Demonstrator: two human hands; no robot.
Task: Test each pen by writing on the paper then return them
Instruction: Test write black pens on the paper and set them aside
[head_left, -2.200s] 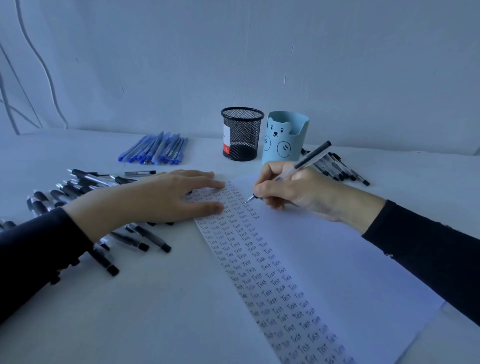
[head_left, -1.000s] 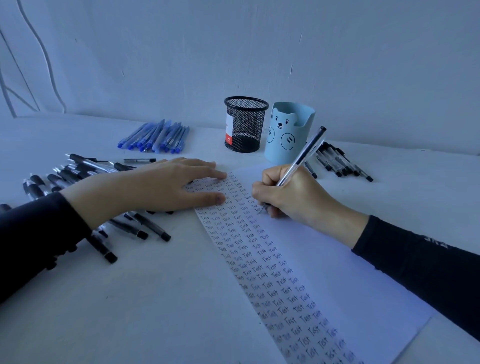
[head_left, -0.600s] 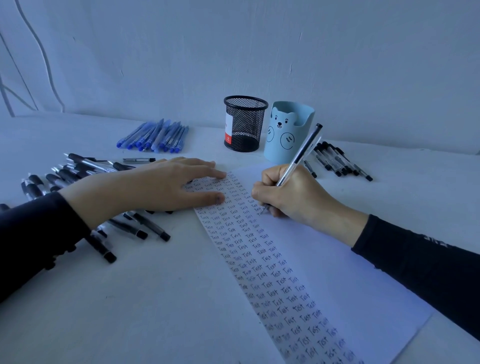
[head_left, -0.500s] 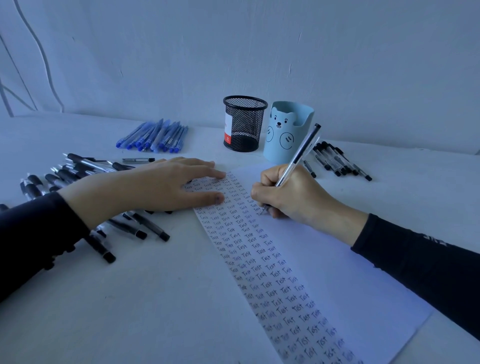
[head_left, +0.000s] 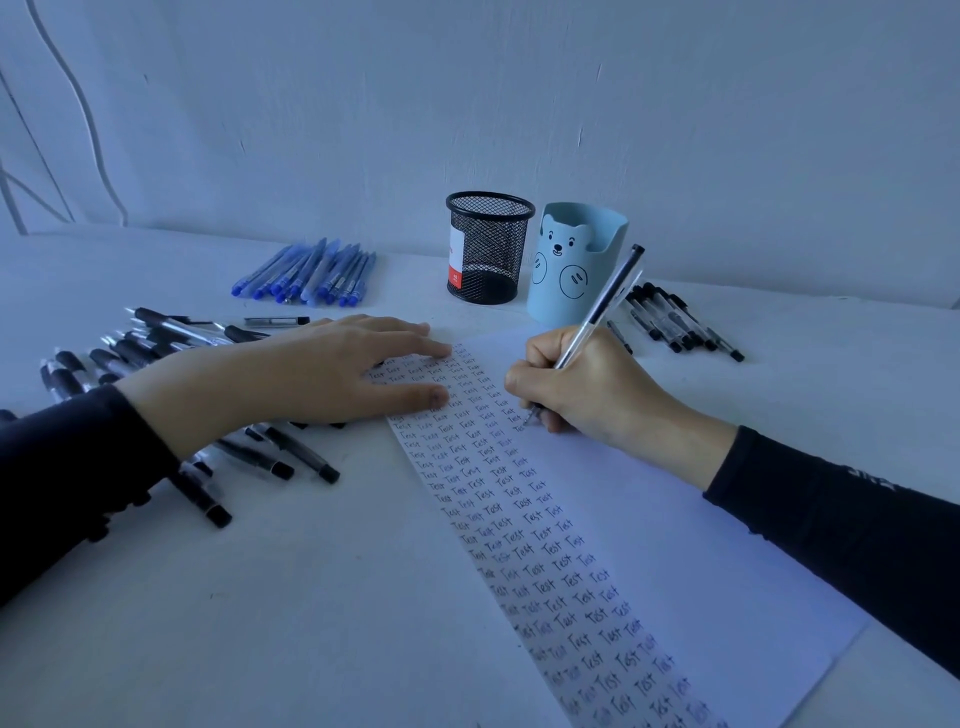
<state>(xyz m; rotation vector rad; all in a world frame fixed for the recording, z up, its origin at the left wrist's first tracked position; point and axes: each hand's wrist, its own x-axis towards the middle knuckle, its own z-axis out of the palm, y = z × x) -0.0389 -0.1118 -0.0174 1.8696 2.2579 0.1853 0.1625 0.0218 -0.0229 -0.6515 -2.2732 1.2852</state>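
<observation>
Pale wall (head_left: 519, 104) behind a white worktop (head_left: 260, 597).

- Far left: a loose heap of black pens (head_left: 171, 358) lying on the worktop, partly under the left forearm.
- Left hand (head_left: 311, 379): palm down, fingers straight and flat, fingertips pressing the left edge of the paper (head_left: 649, 519).
- Behind it: a bundle of blue pens (head_left: 311, 273), lying side by side.
- Centre back: a black mesh cup (head_left: 488, 249), upright, and just beside it a light-blue bear holder (head_left: 571, 265).
- Paper: a white sheet whose left strip is filled with rows of "Test".
- Right hand (head_left: 587, 389): fingers curled round a clear pen (head_left: 602, 306), tip on the paper at the end of a written row, barrel tilted up and away.
- Far right: a second group of black pens (head_left: 675, 322) on the worktop.
</observation>
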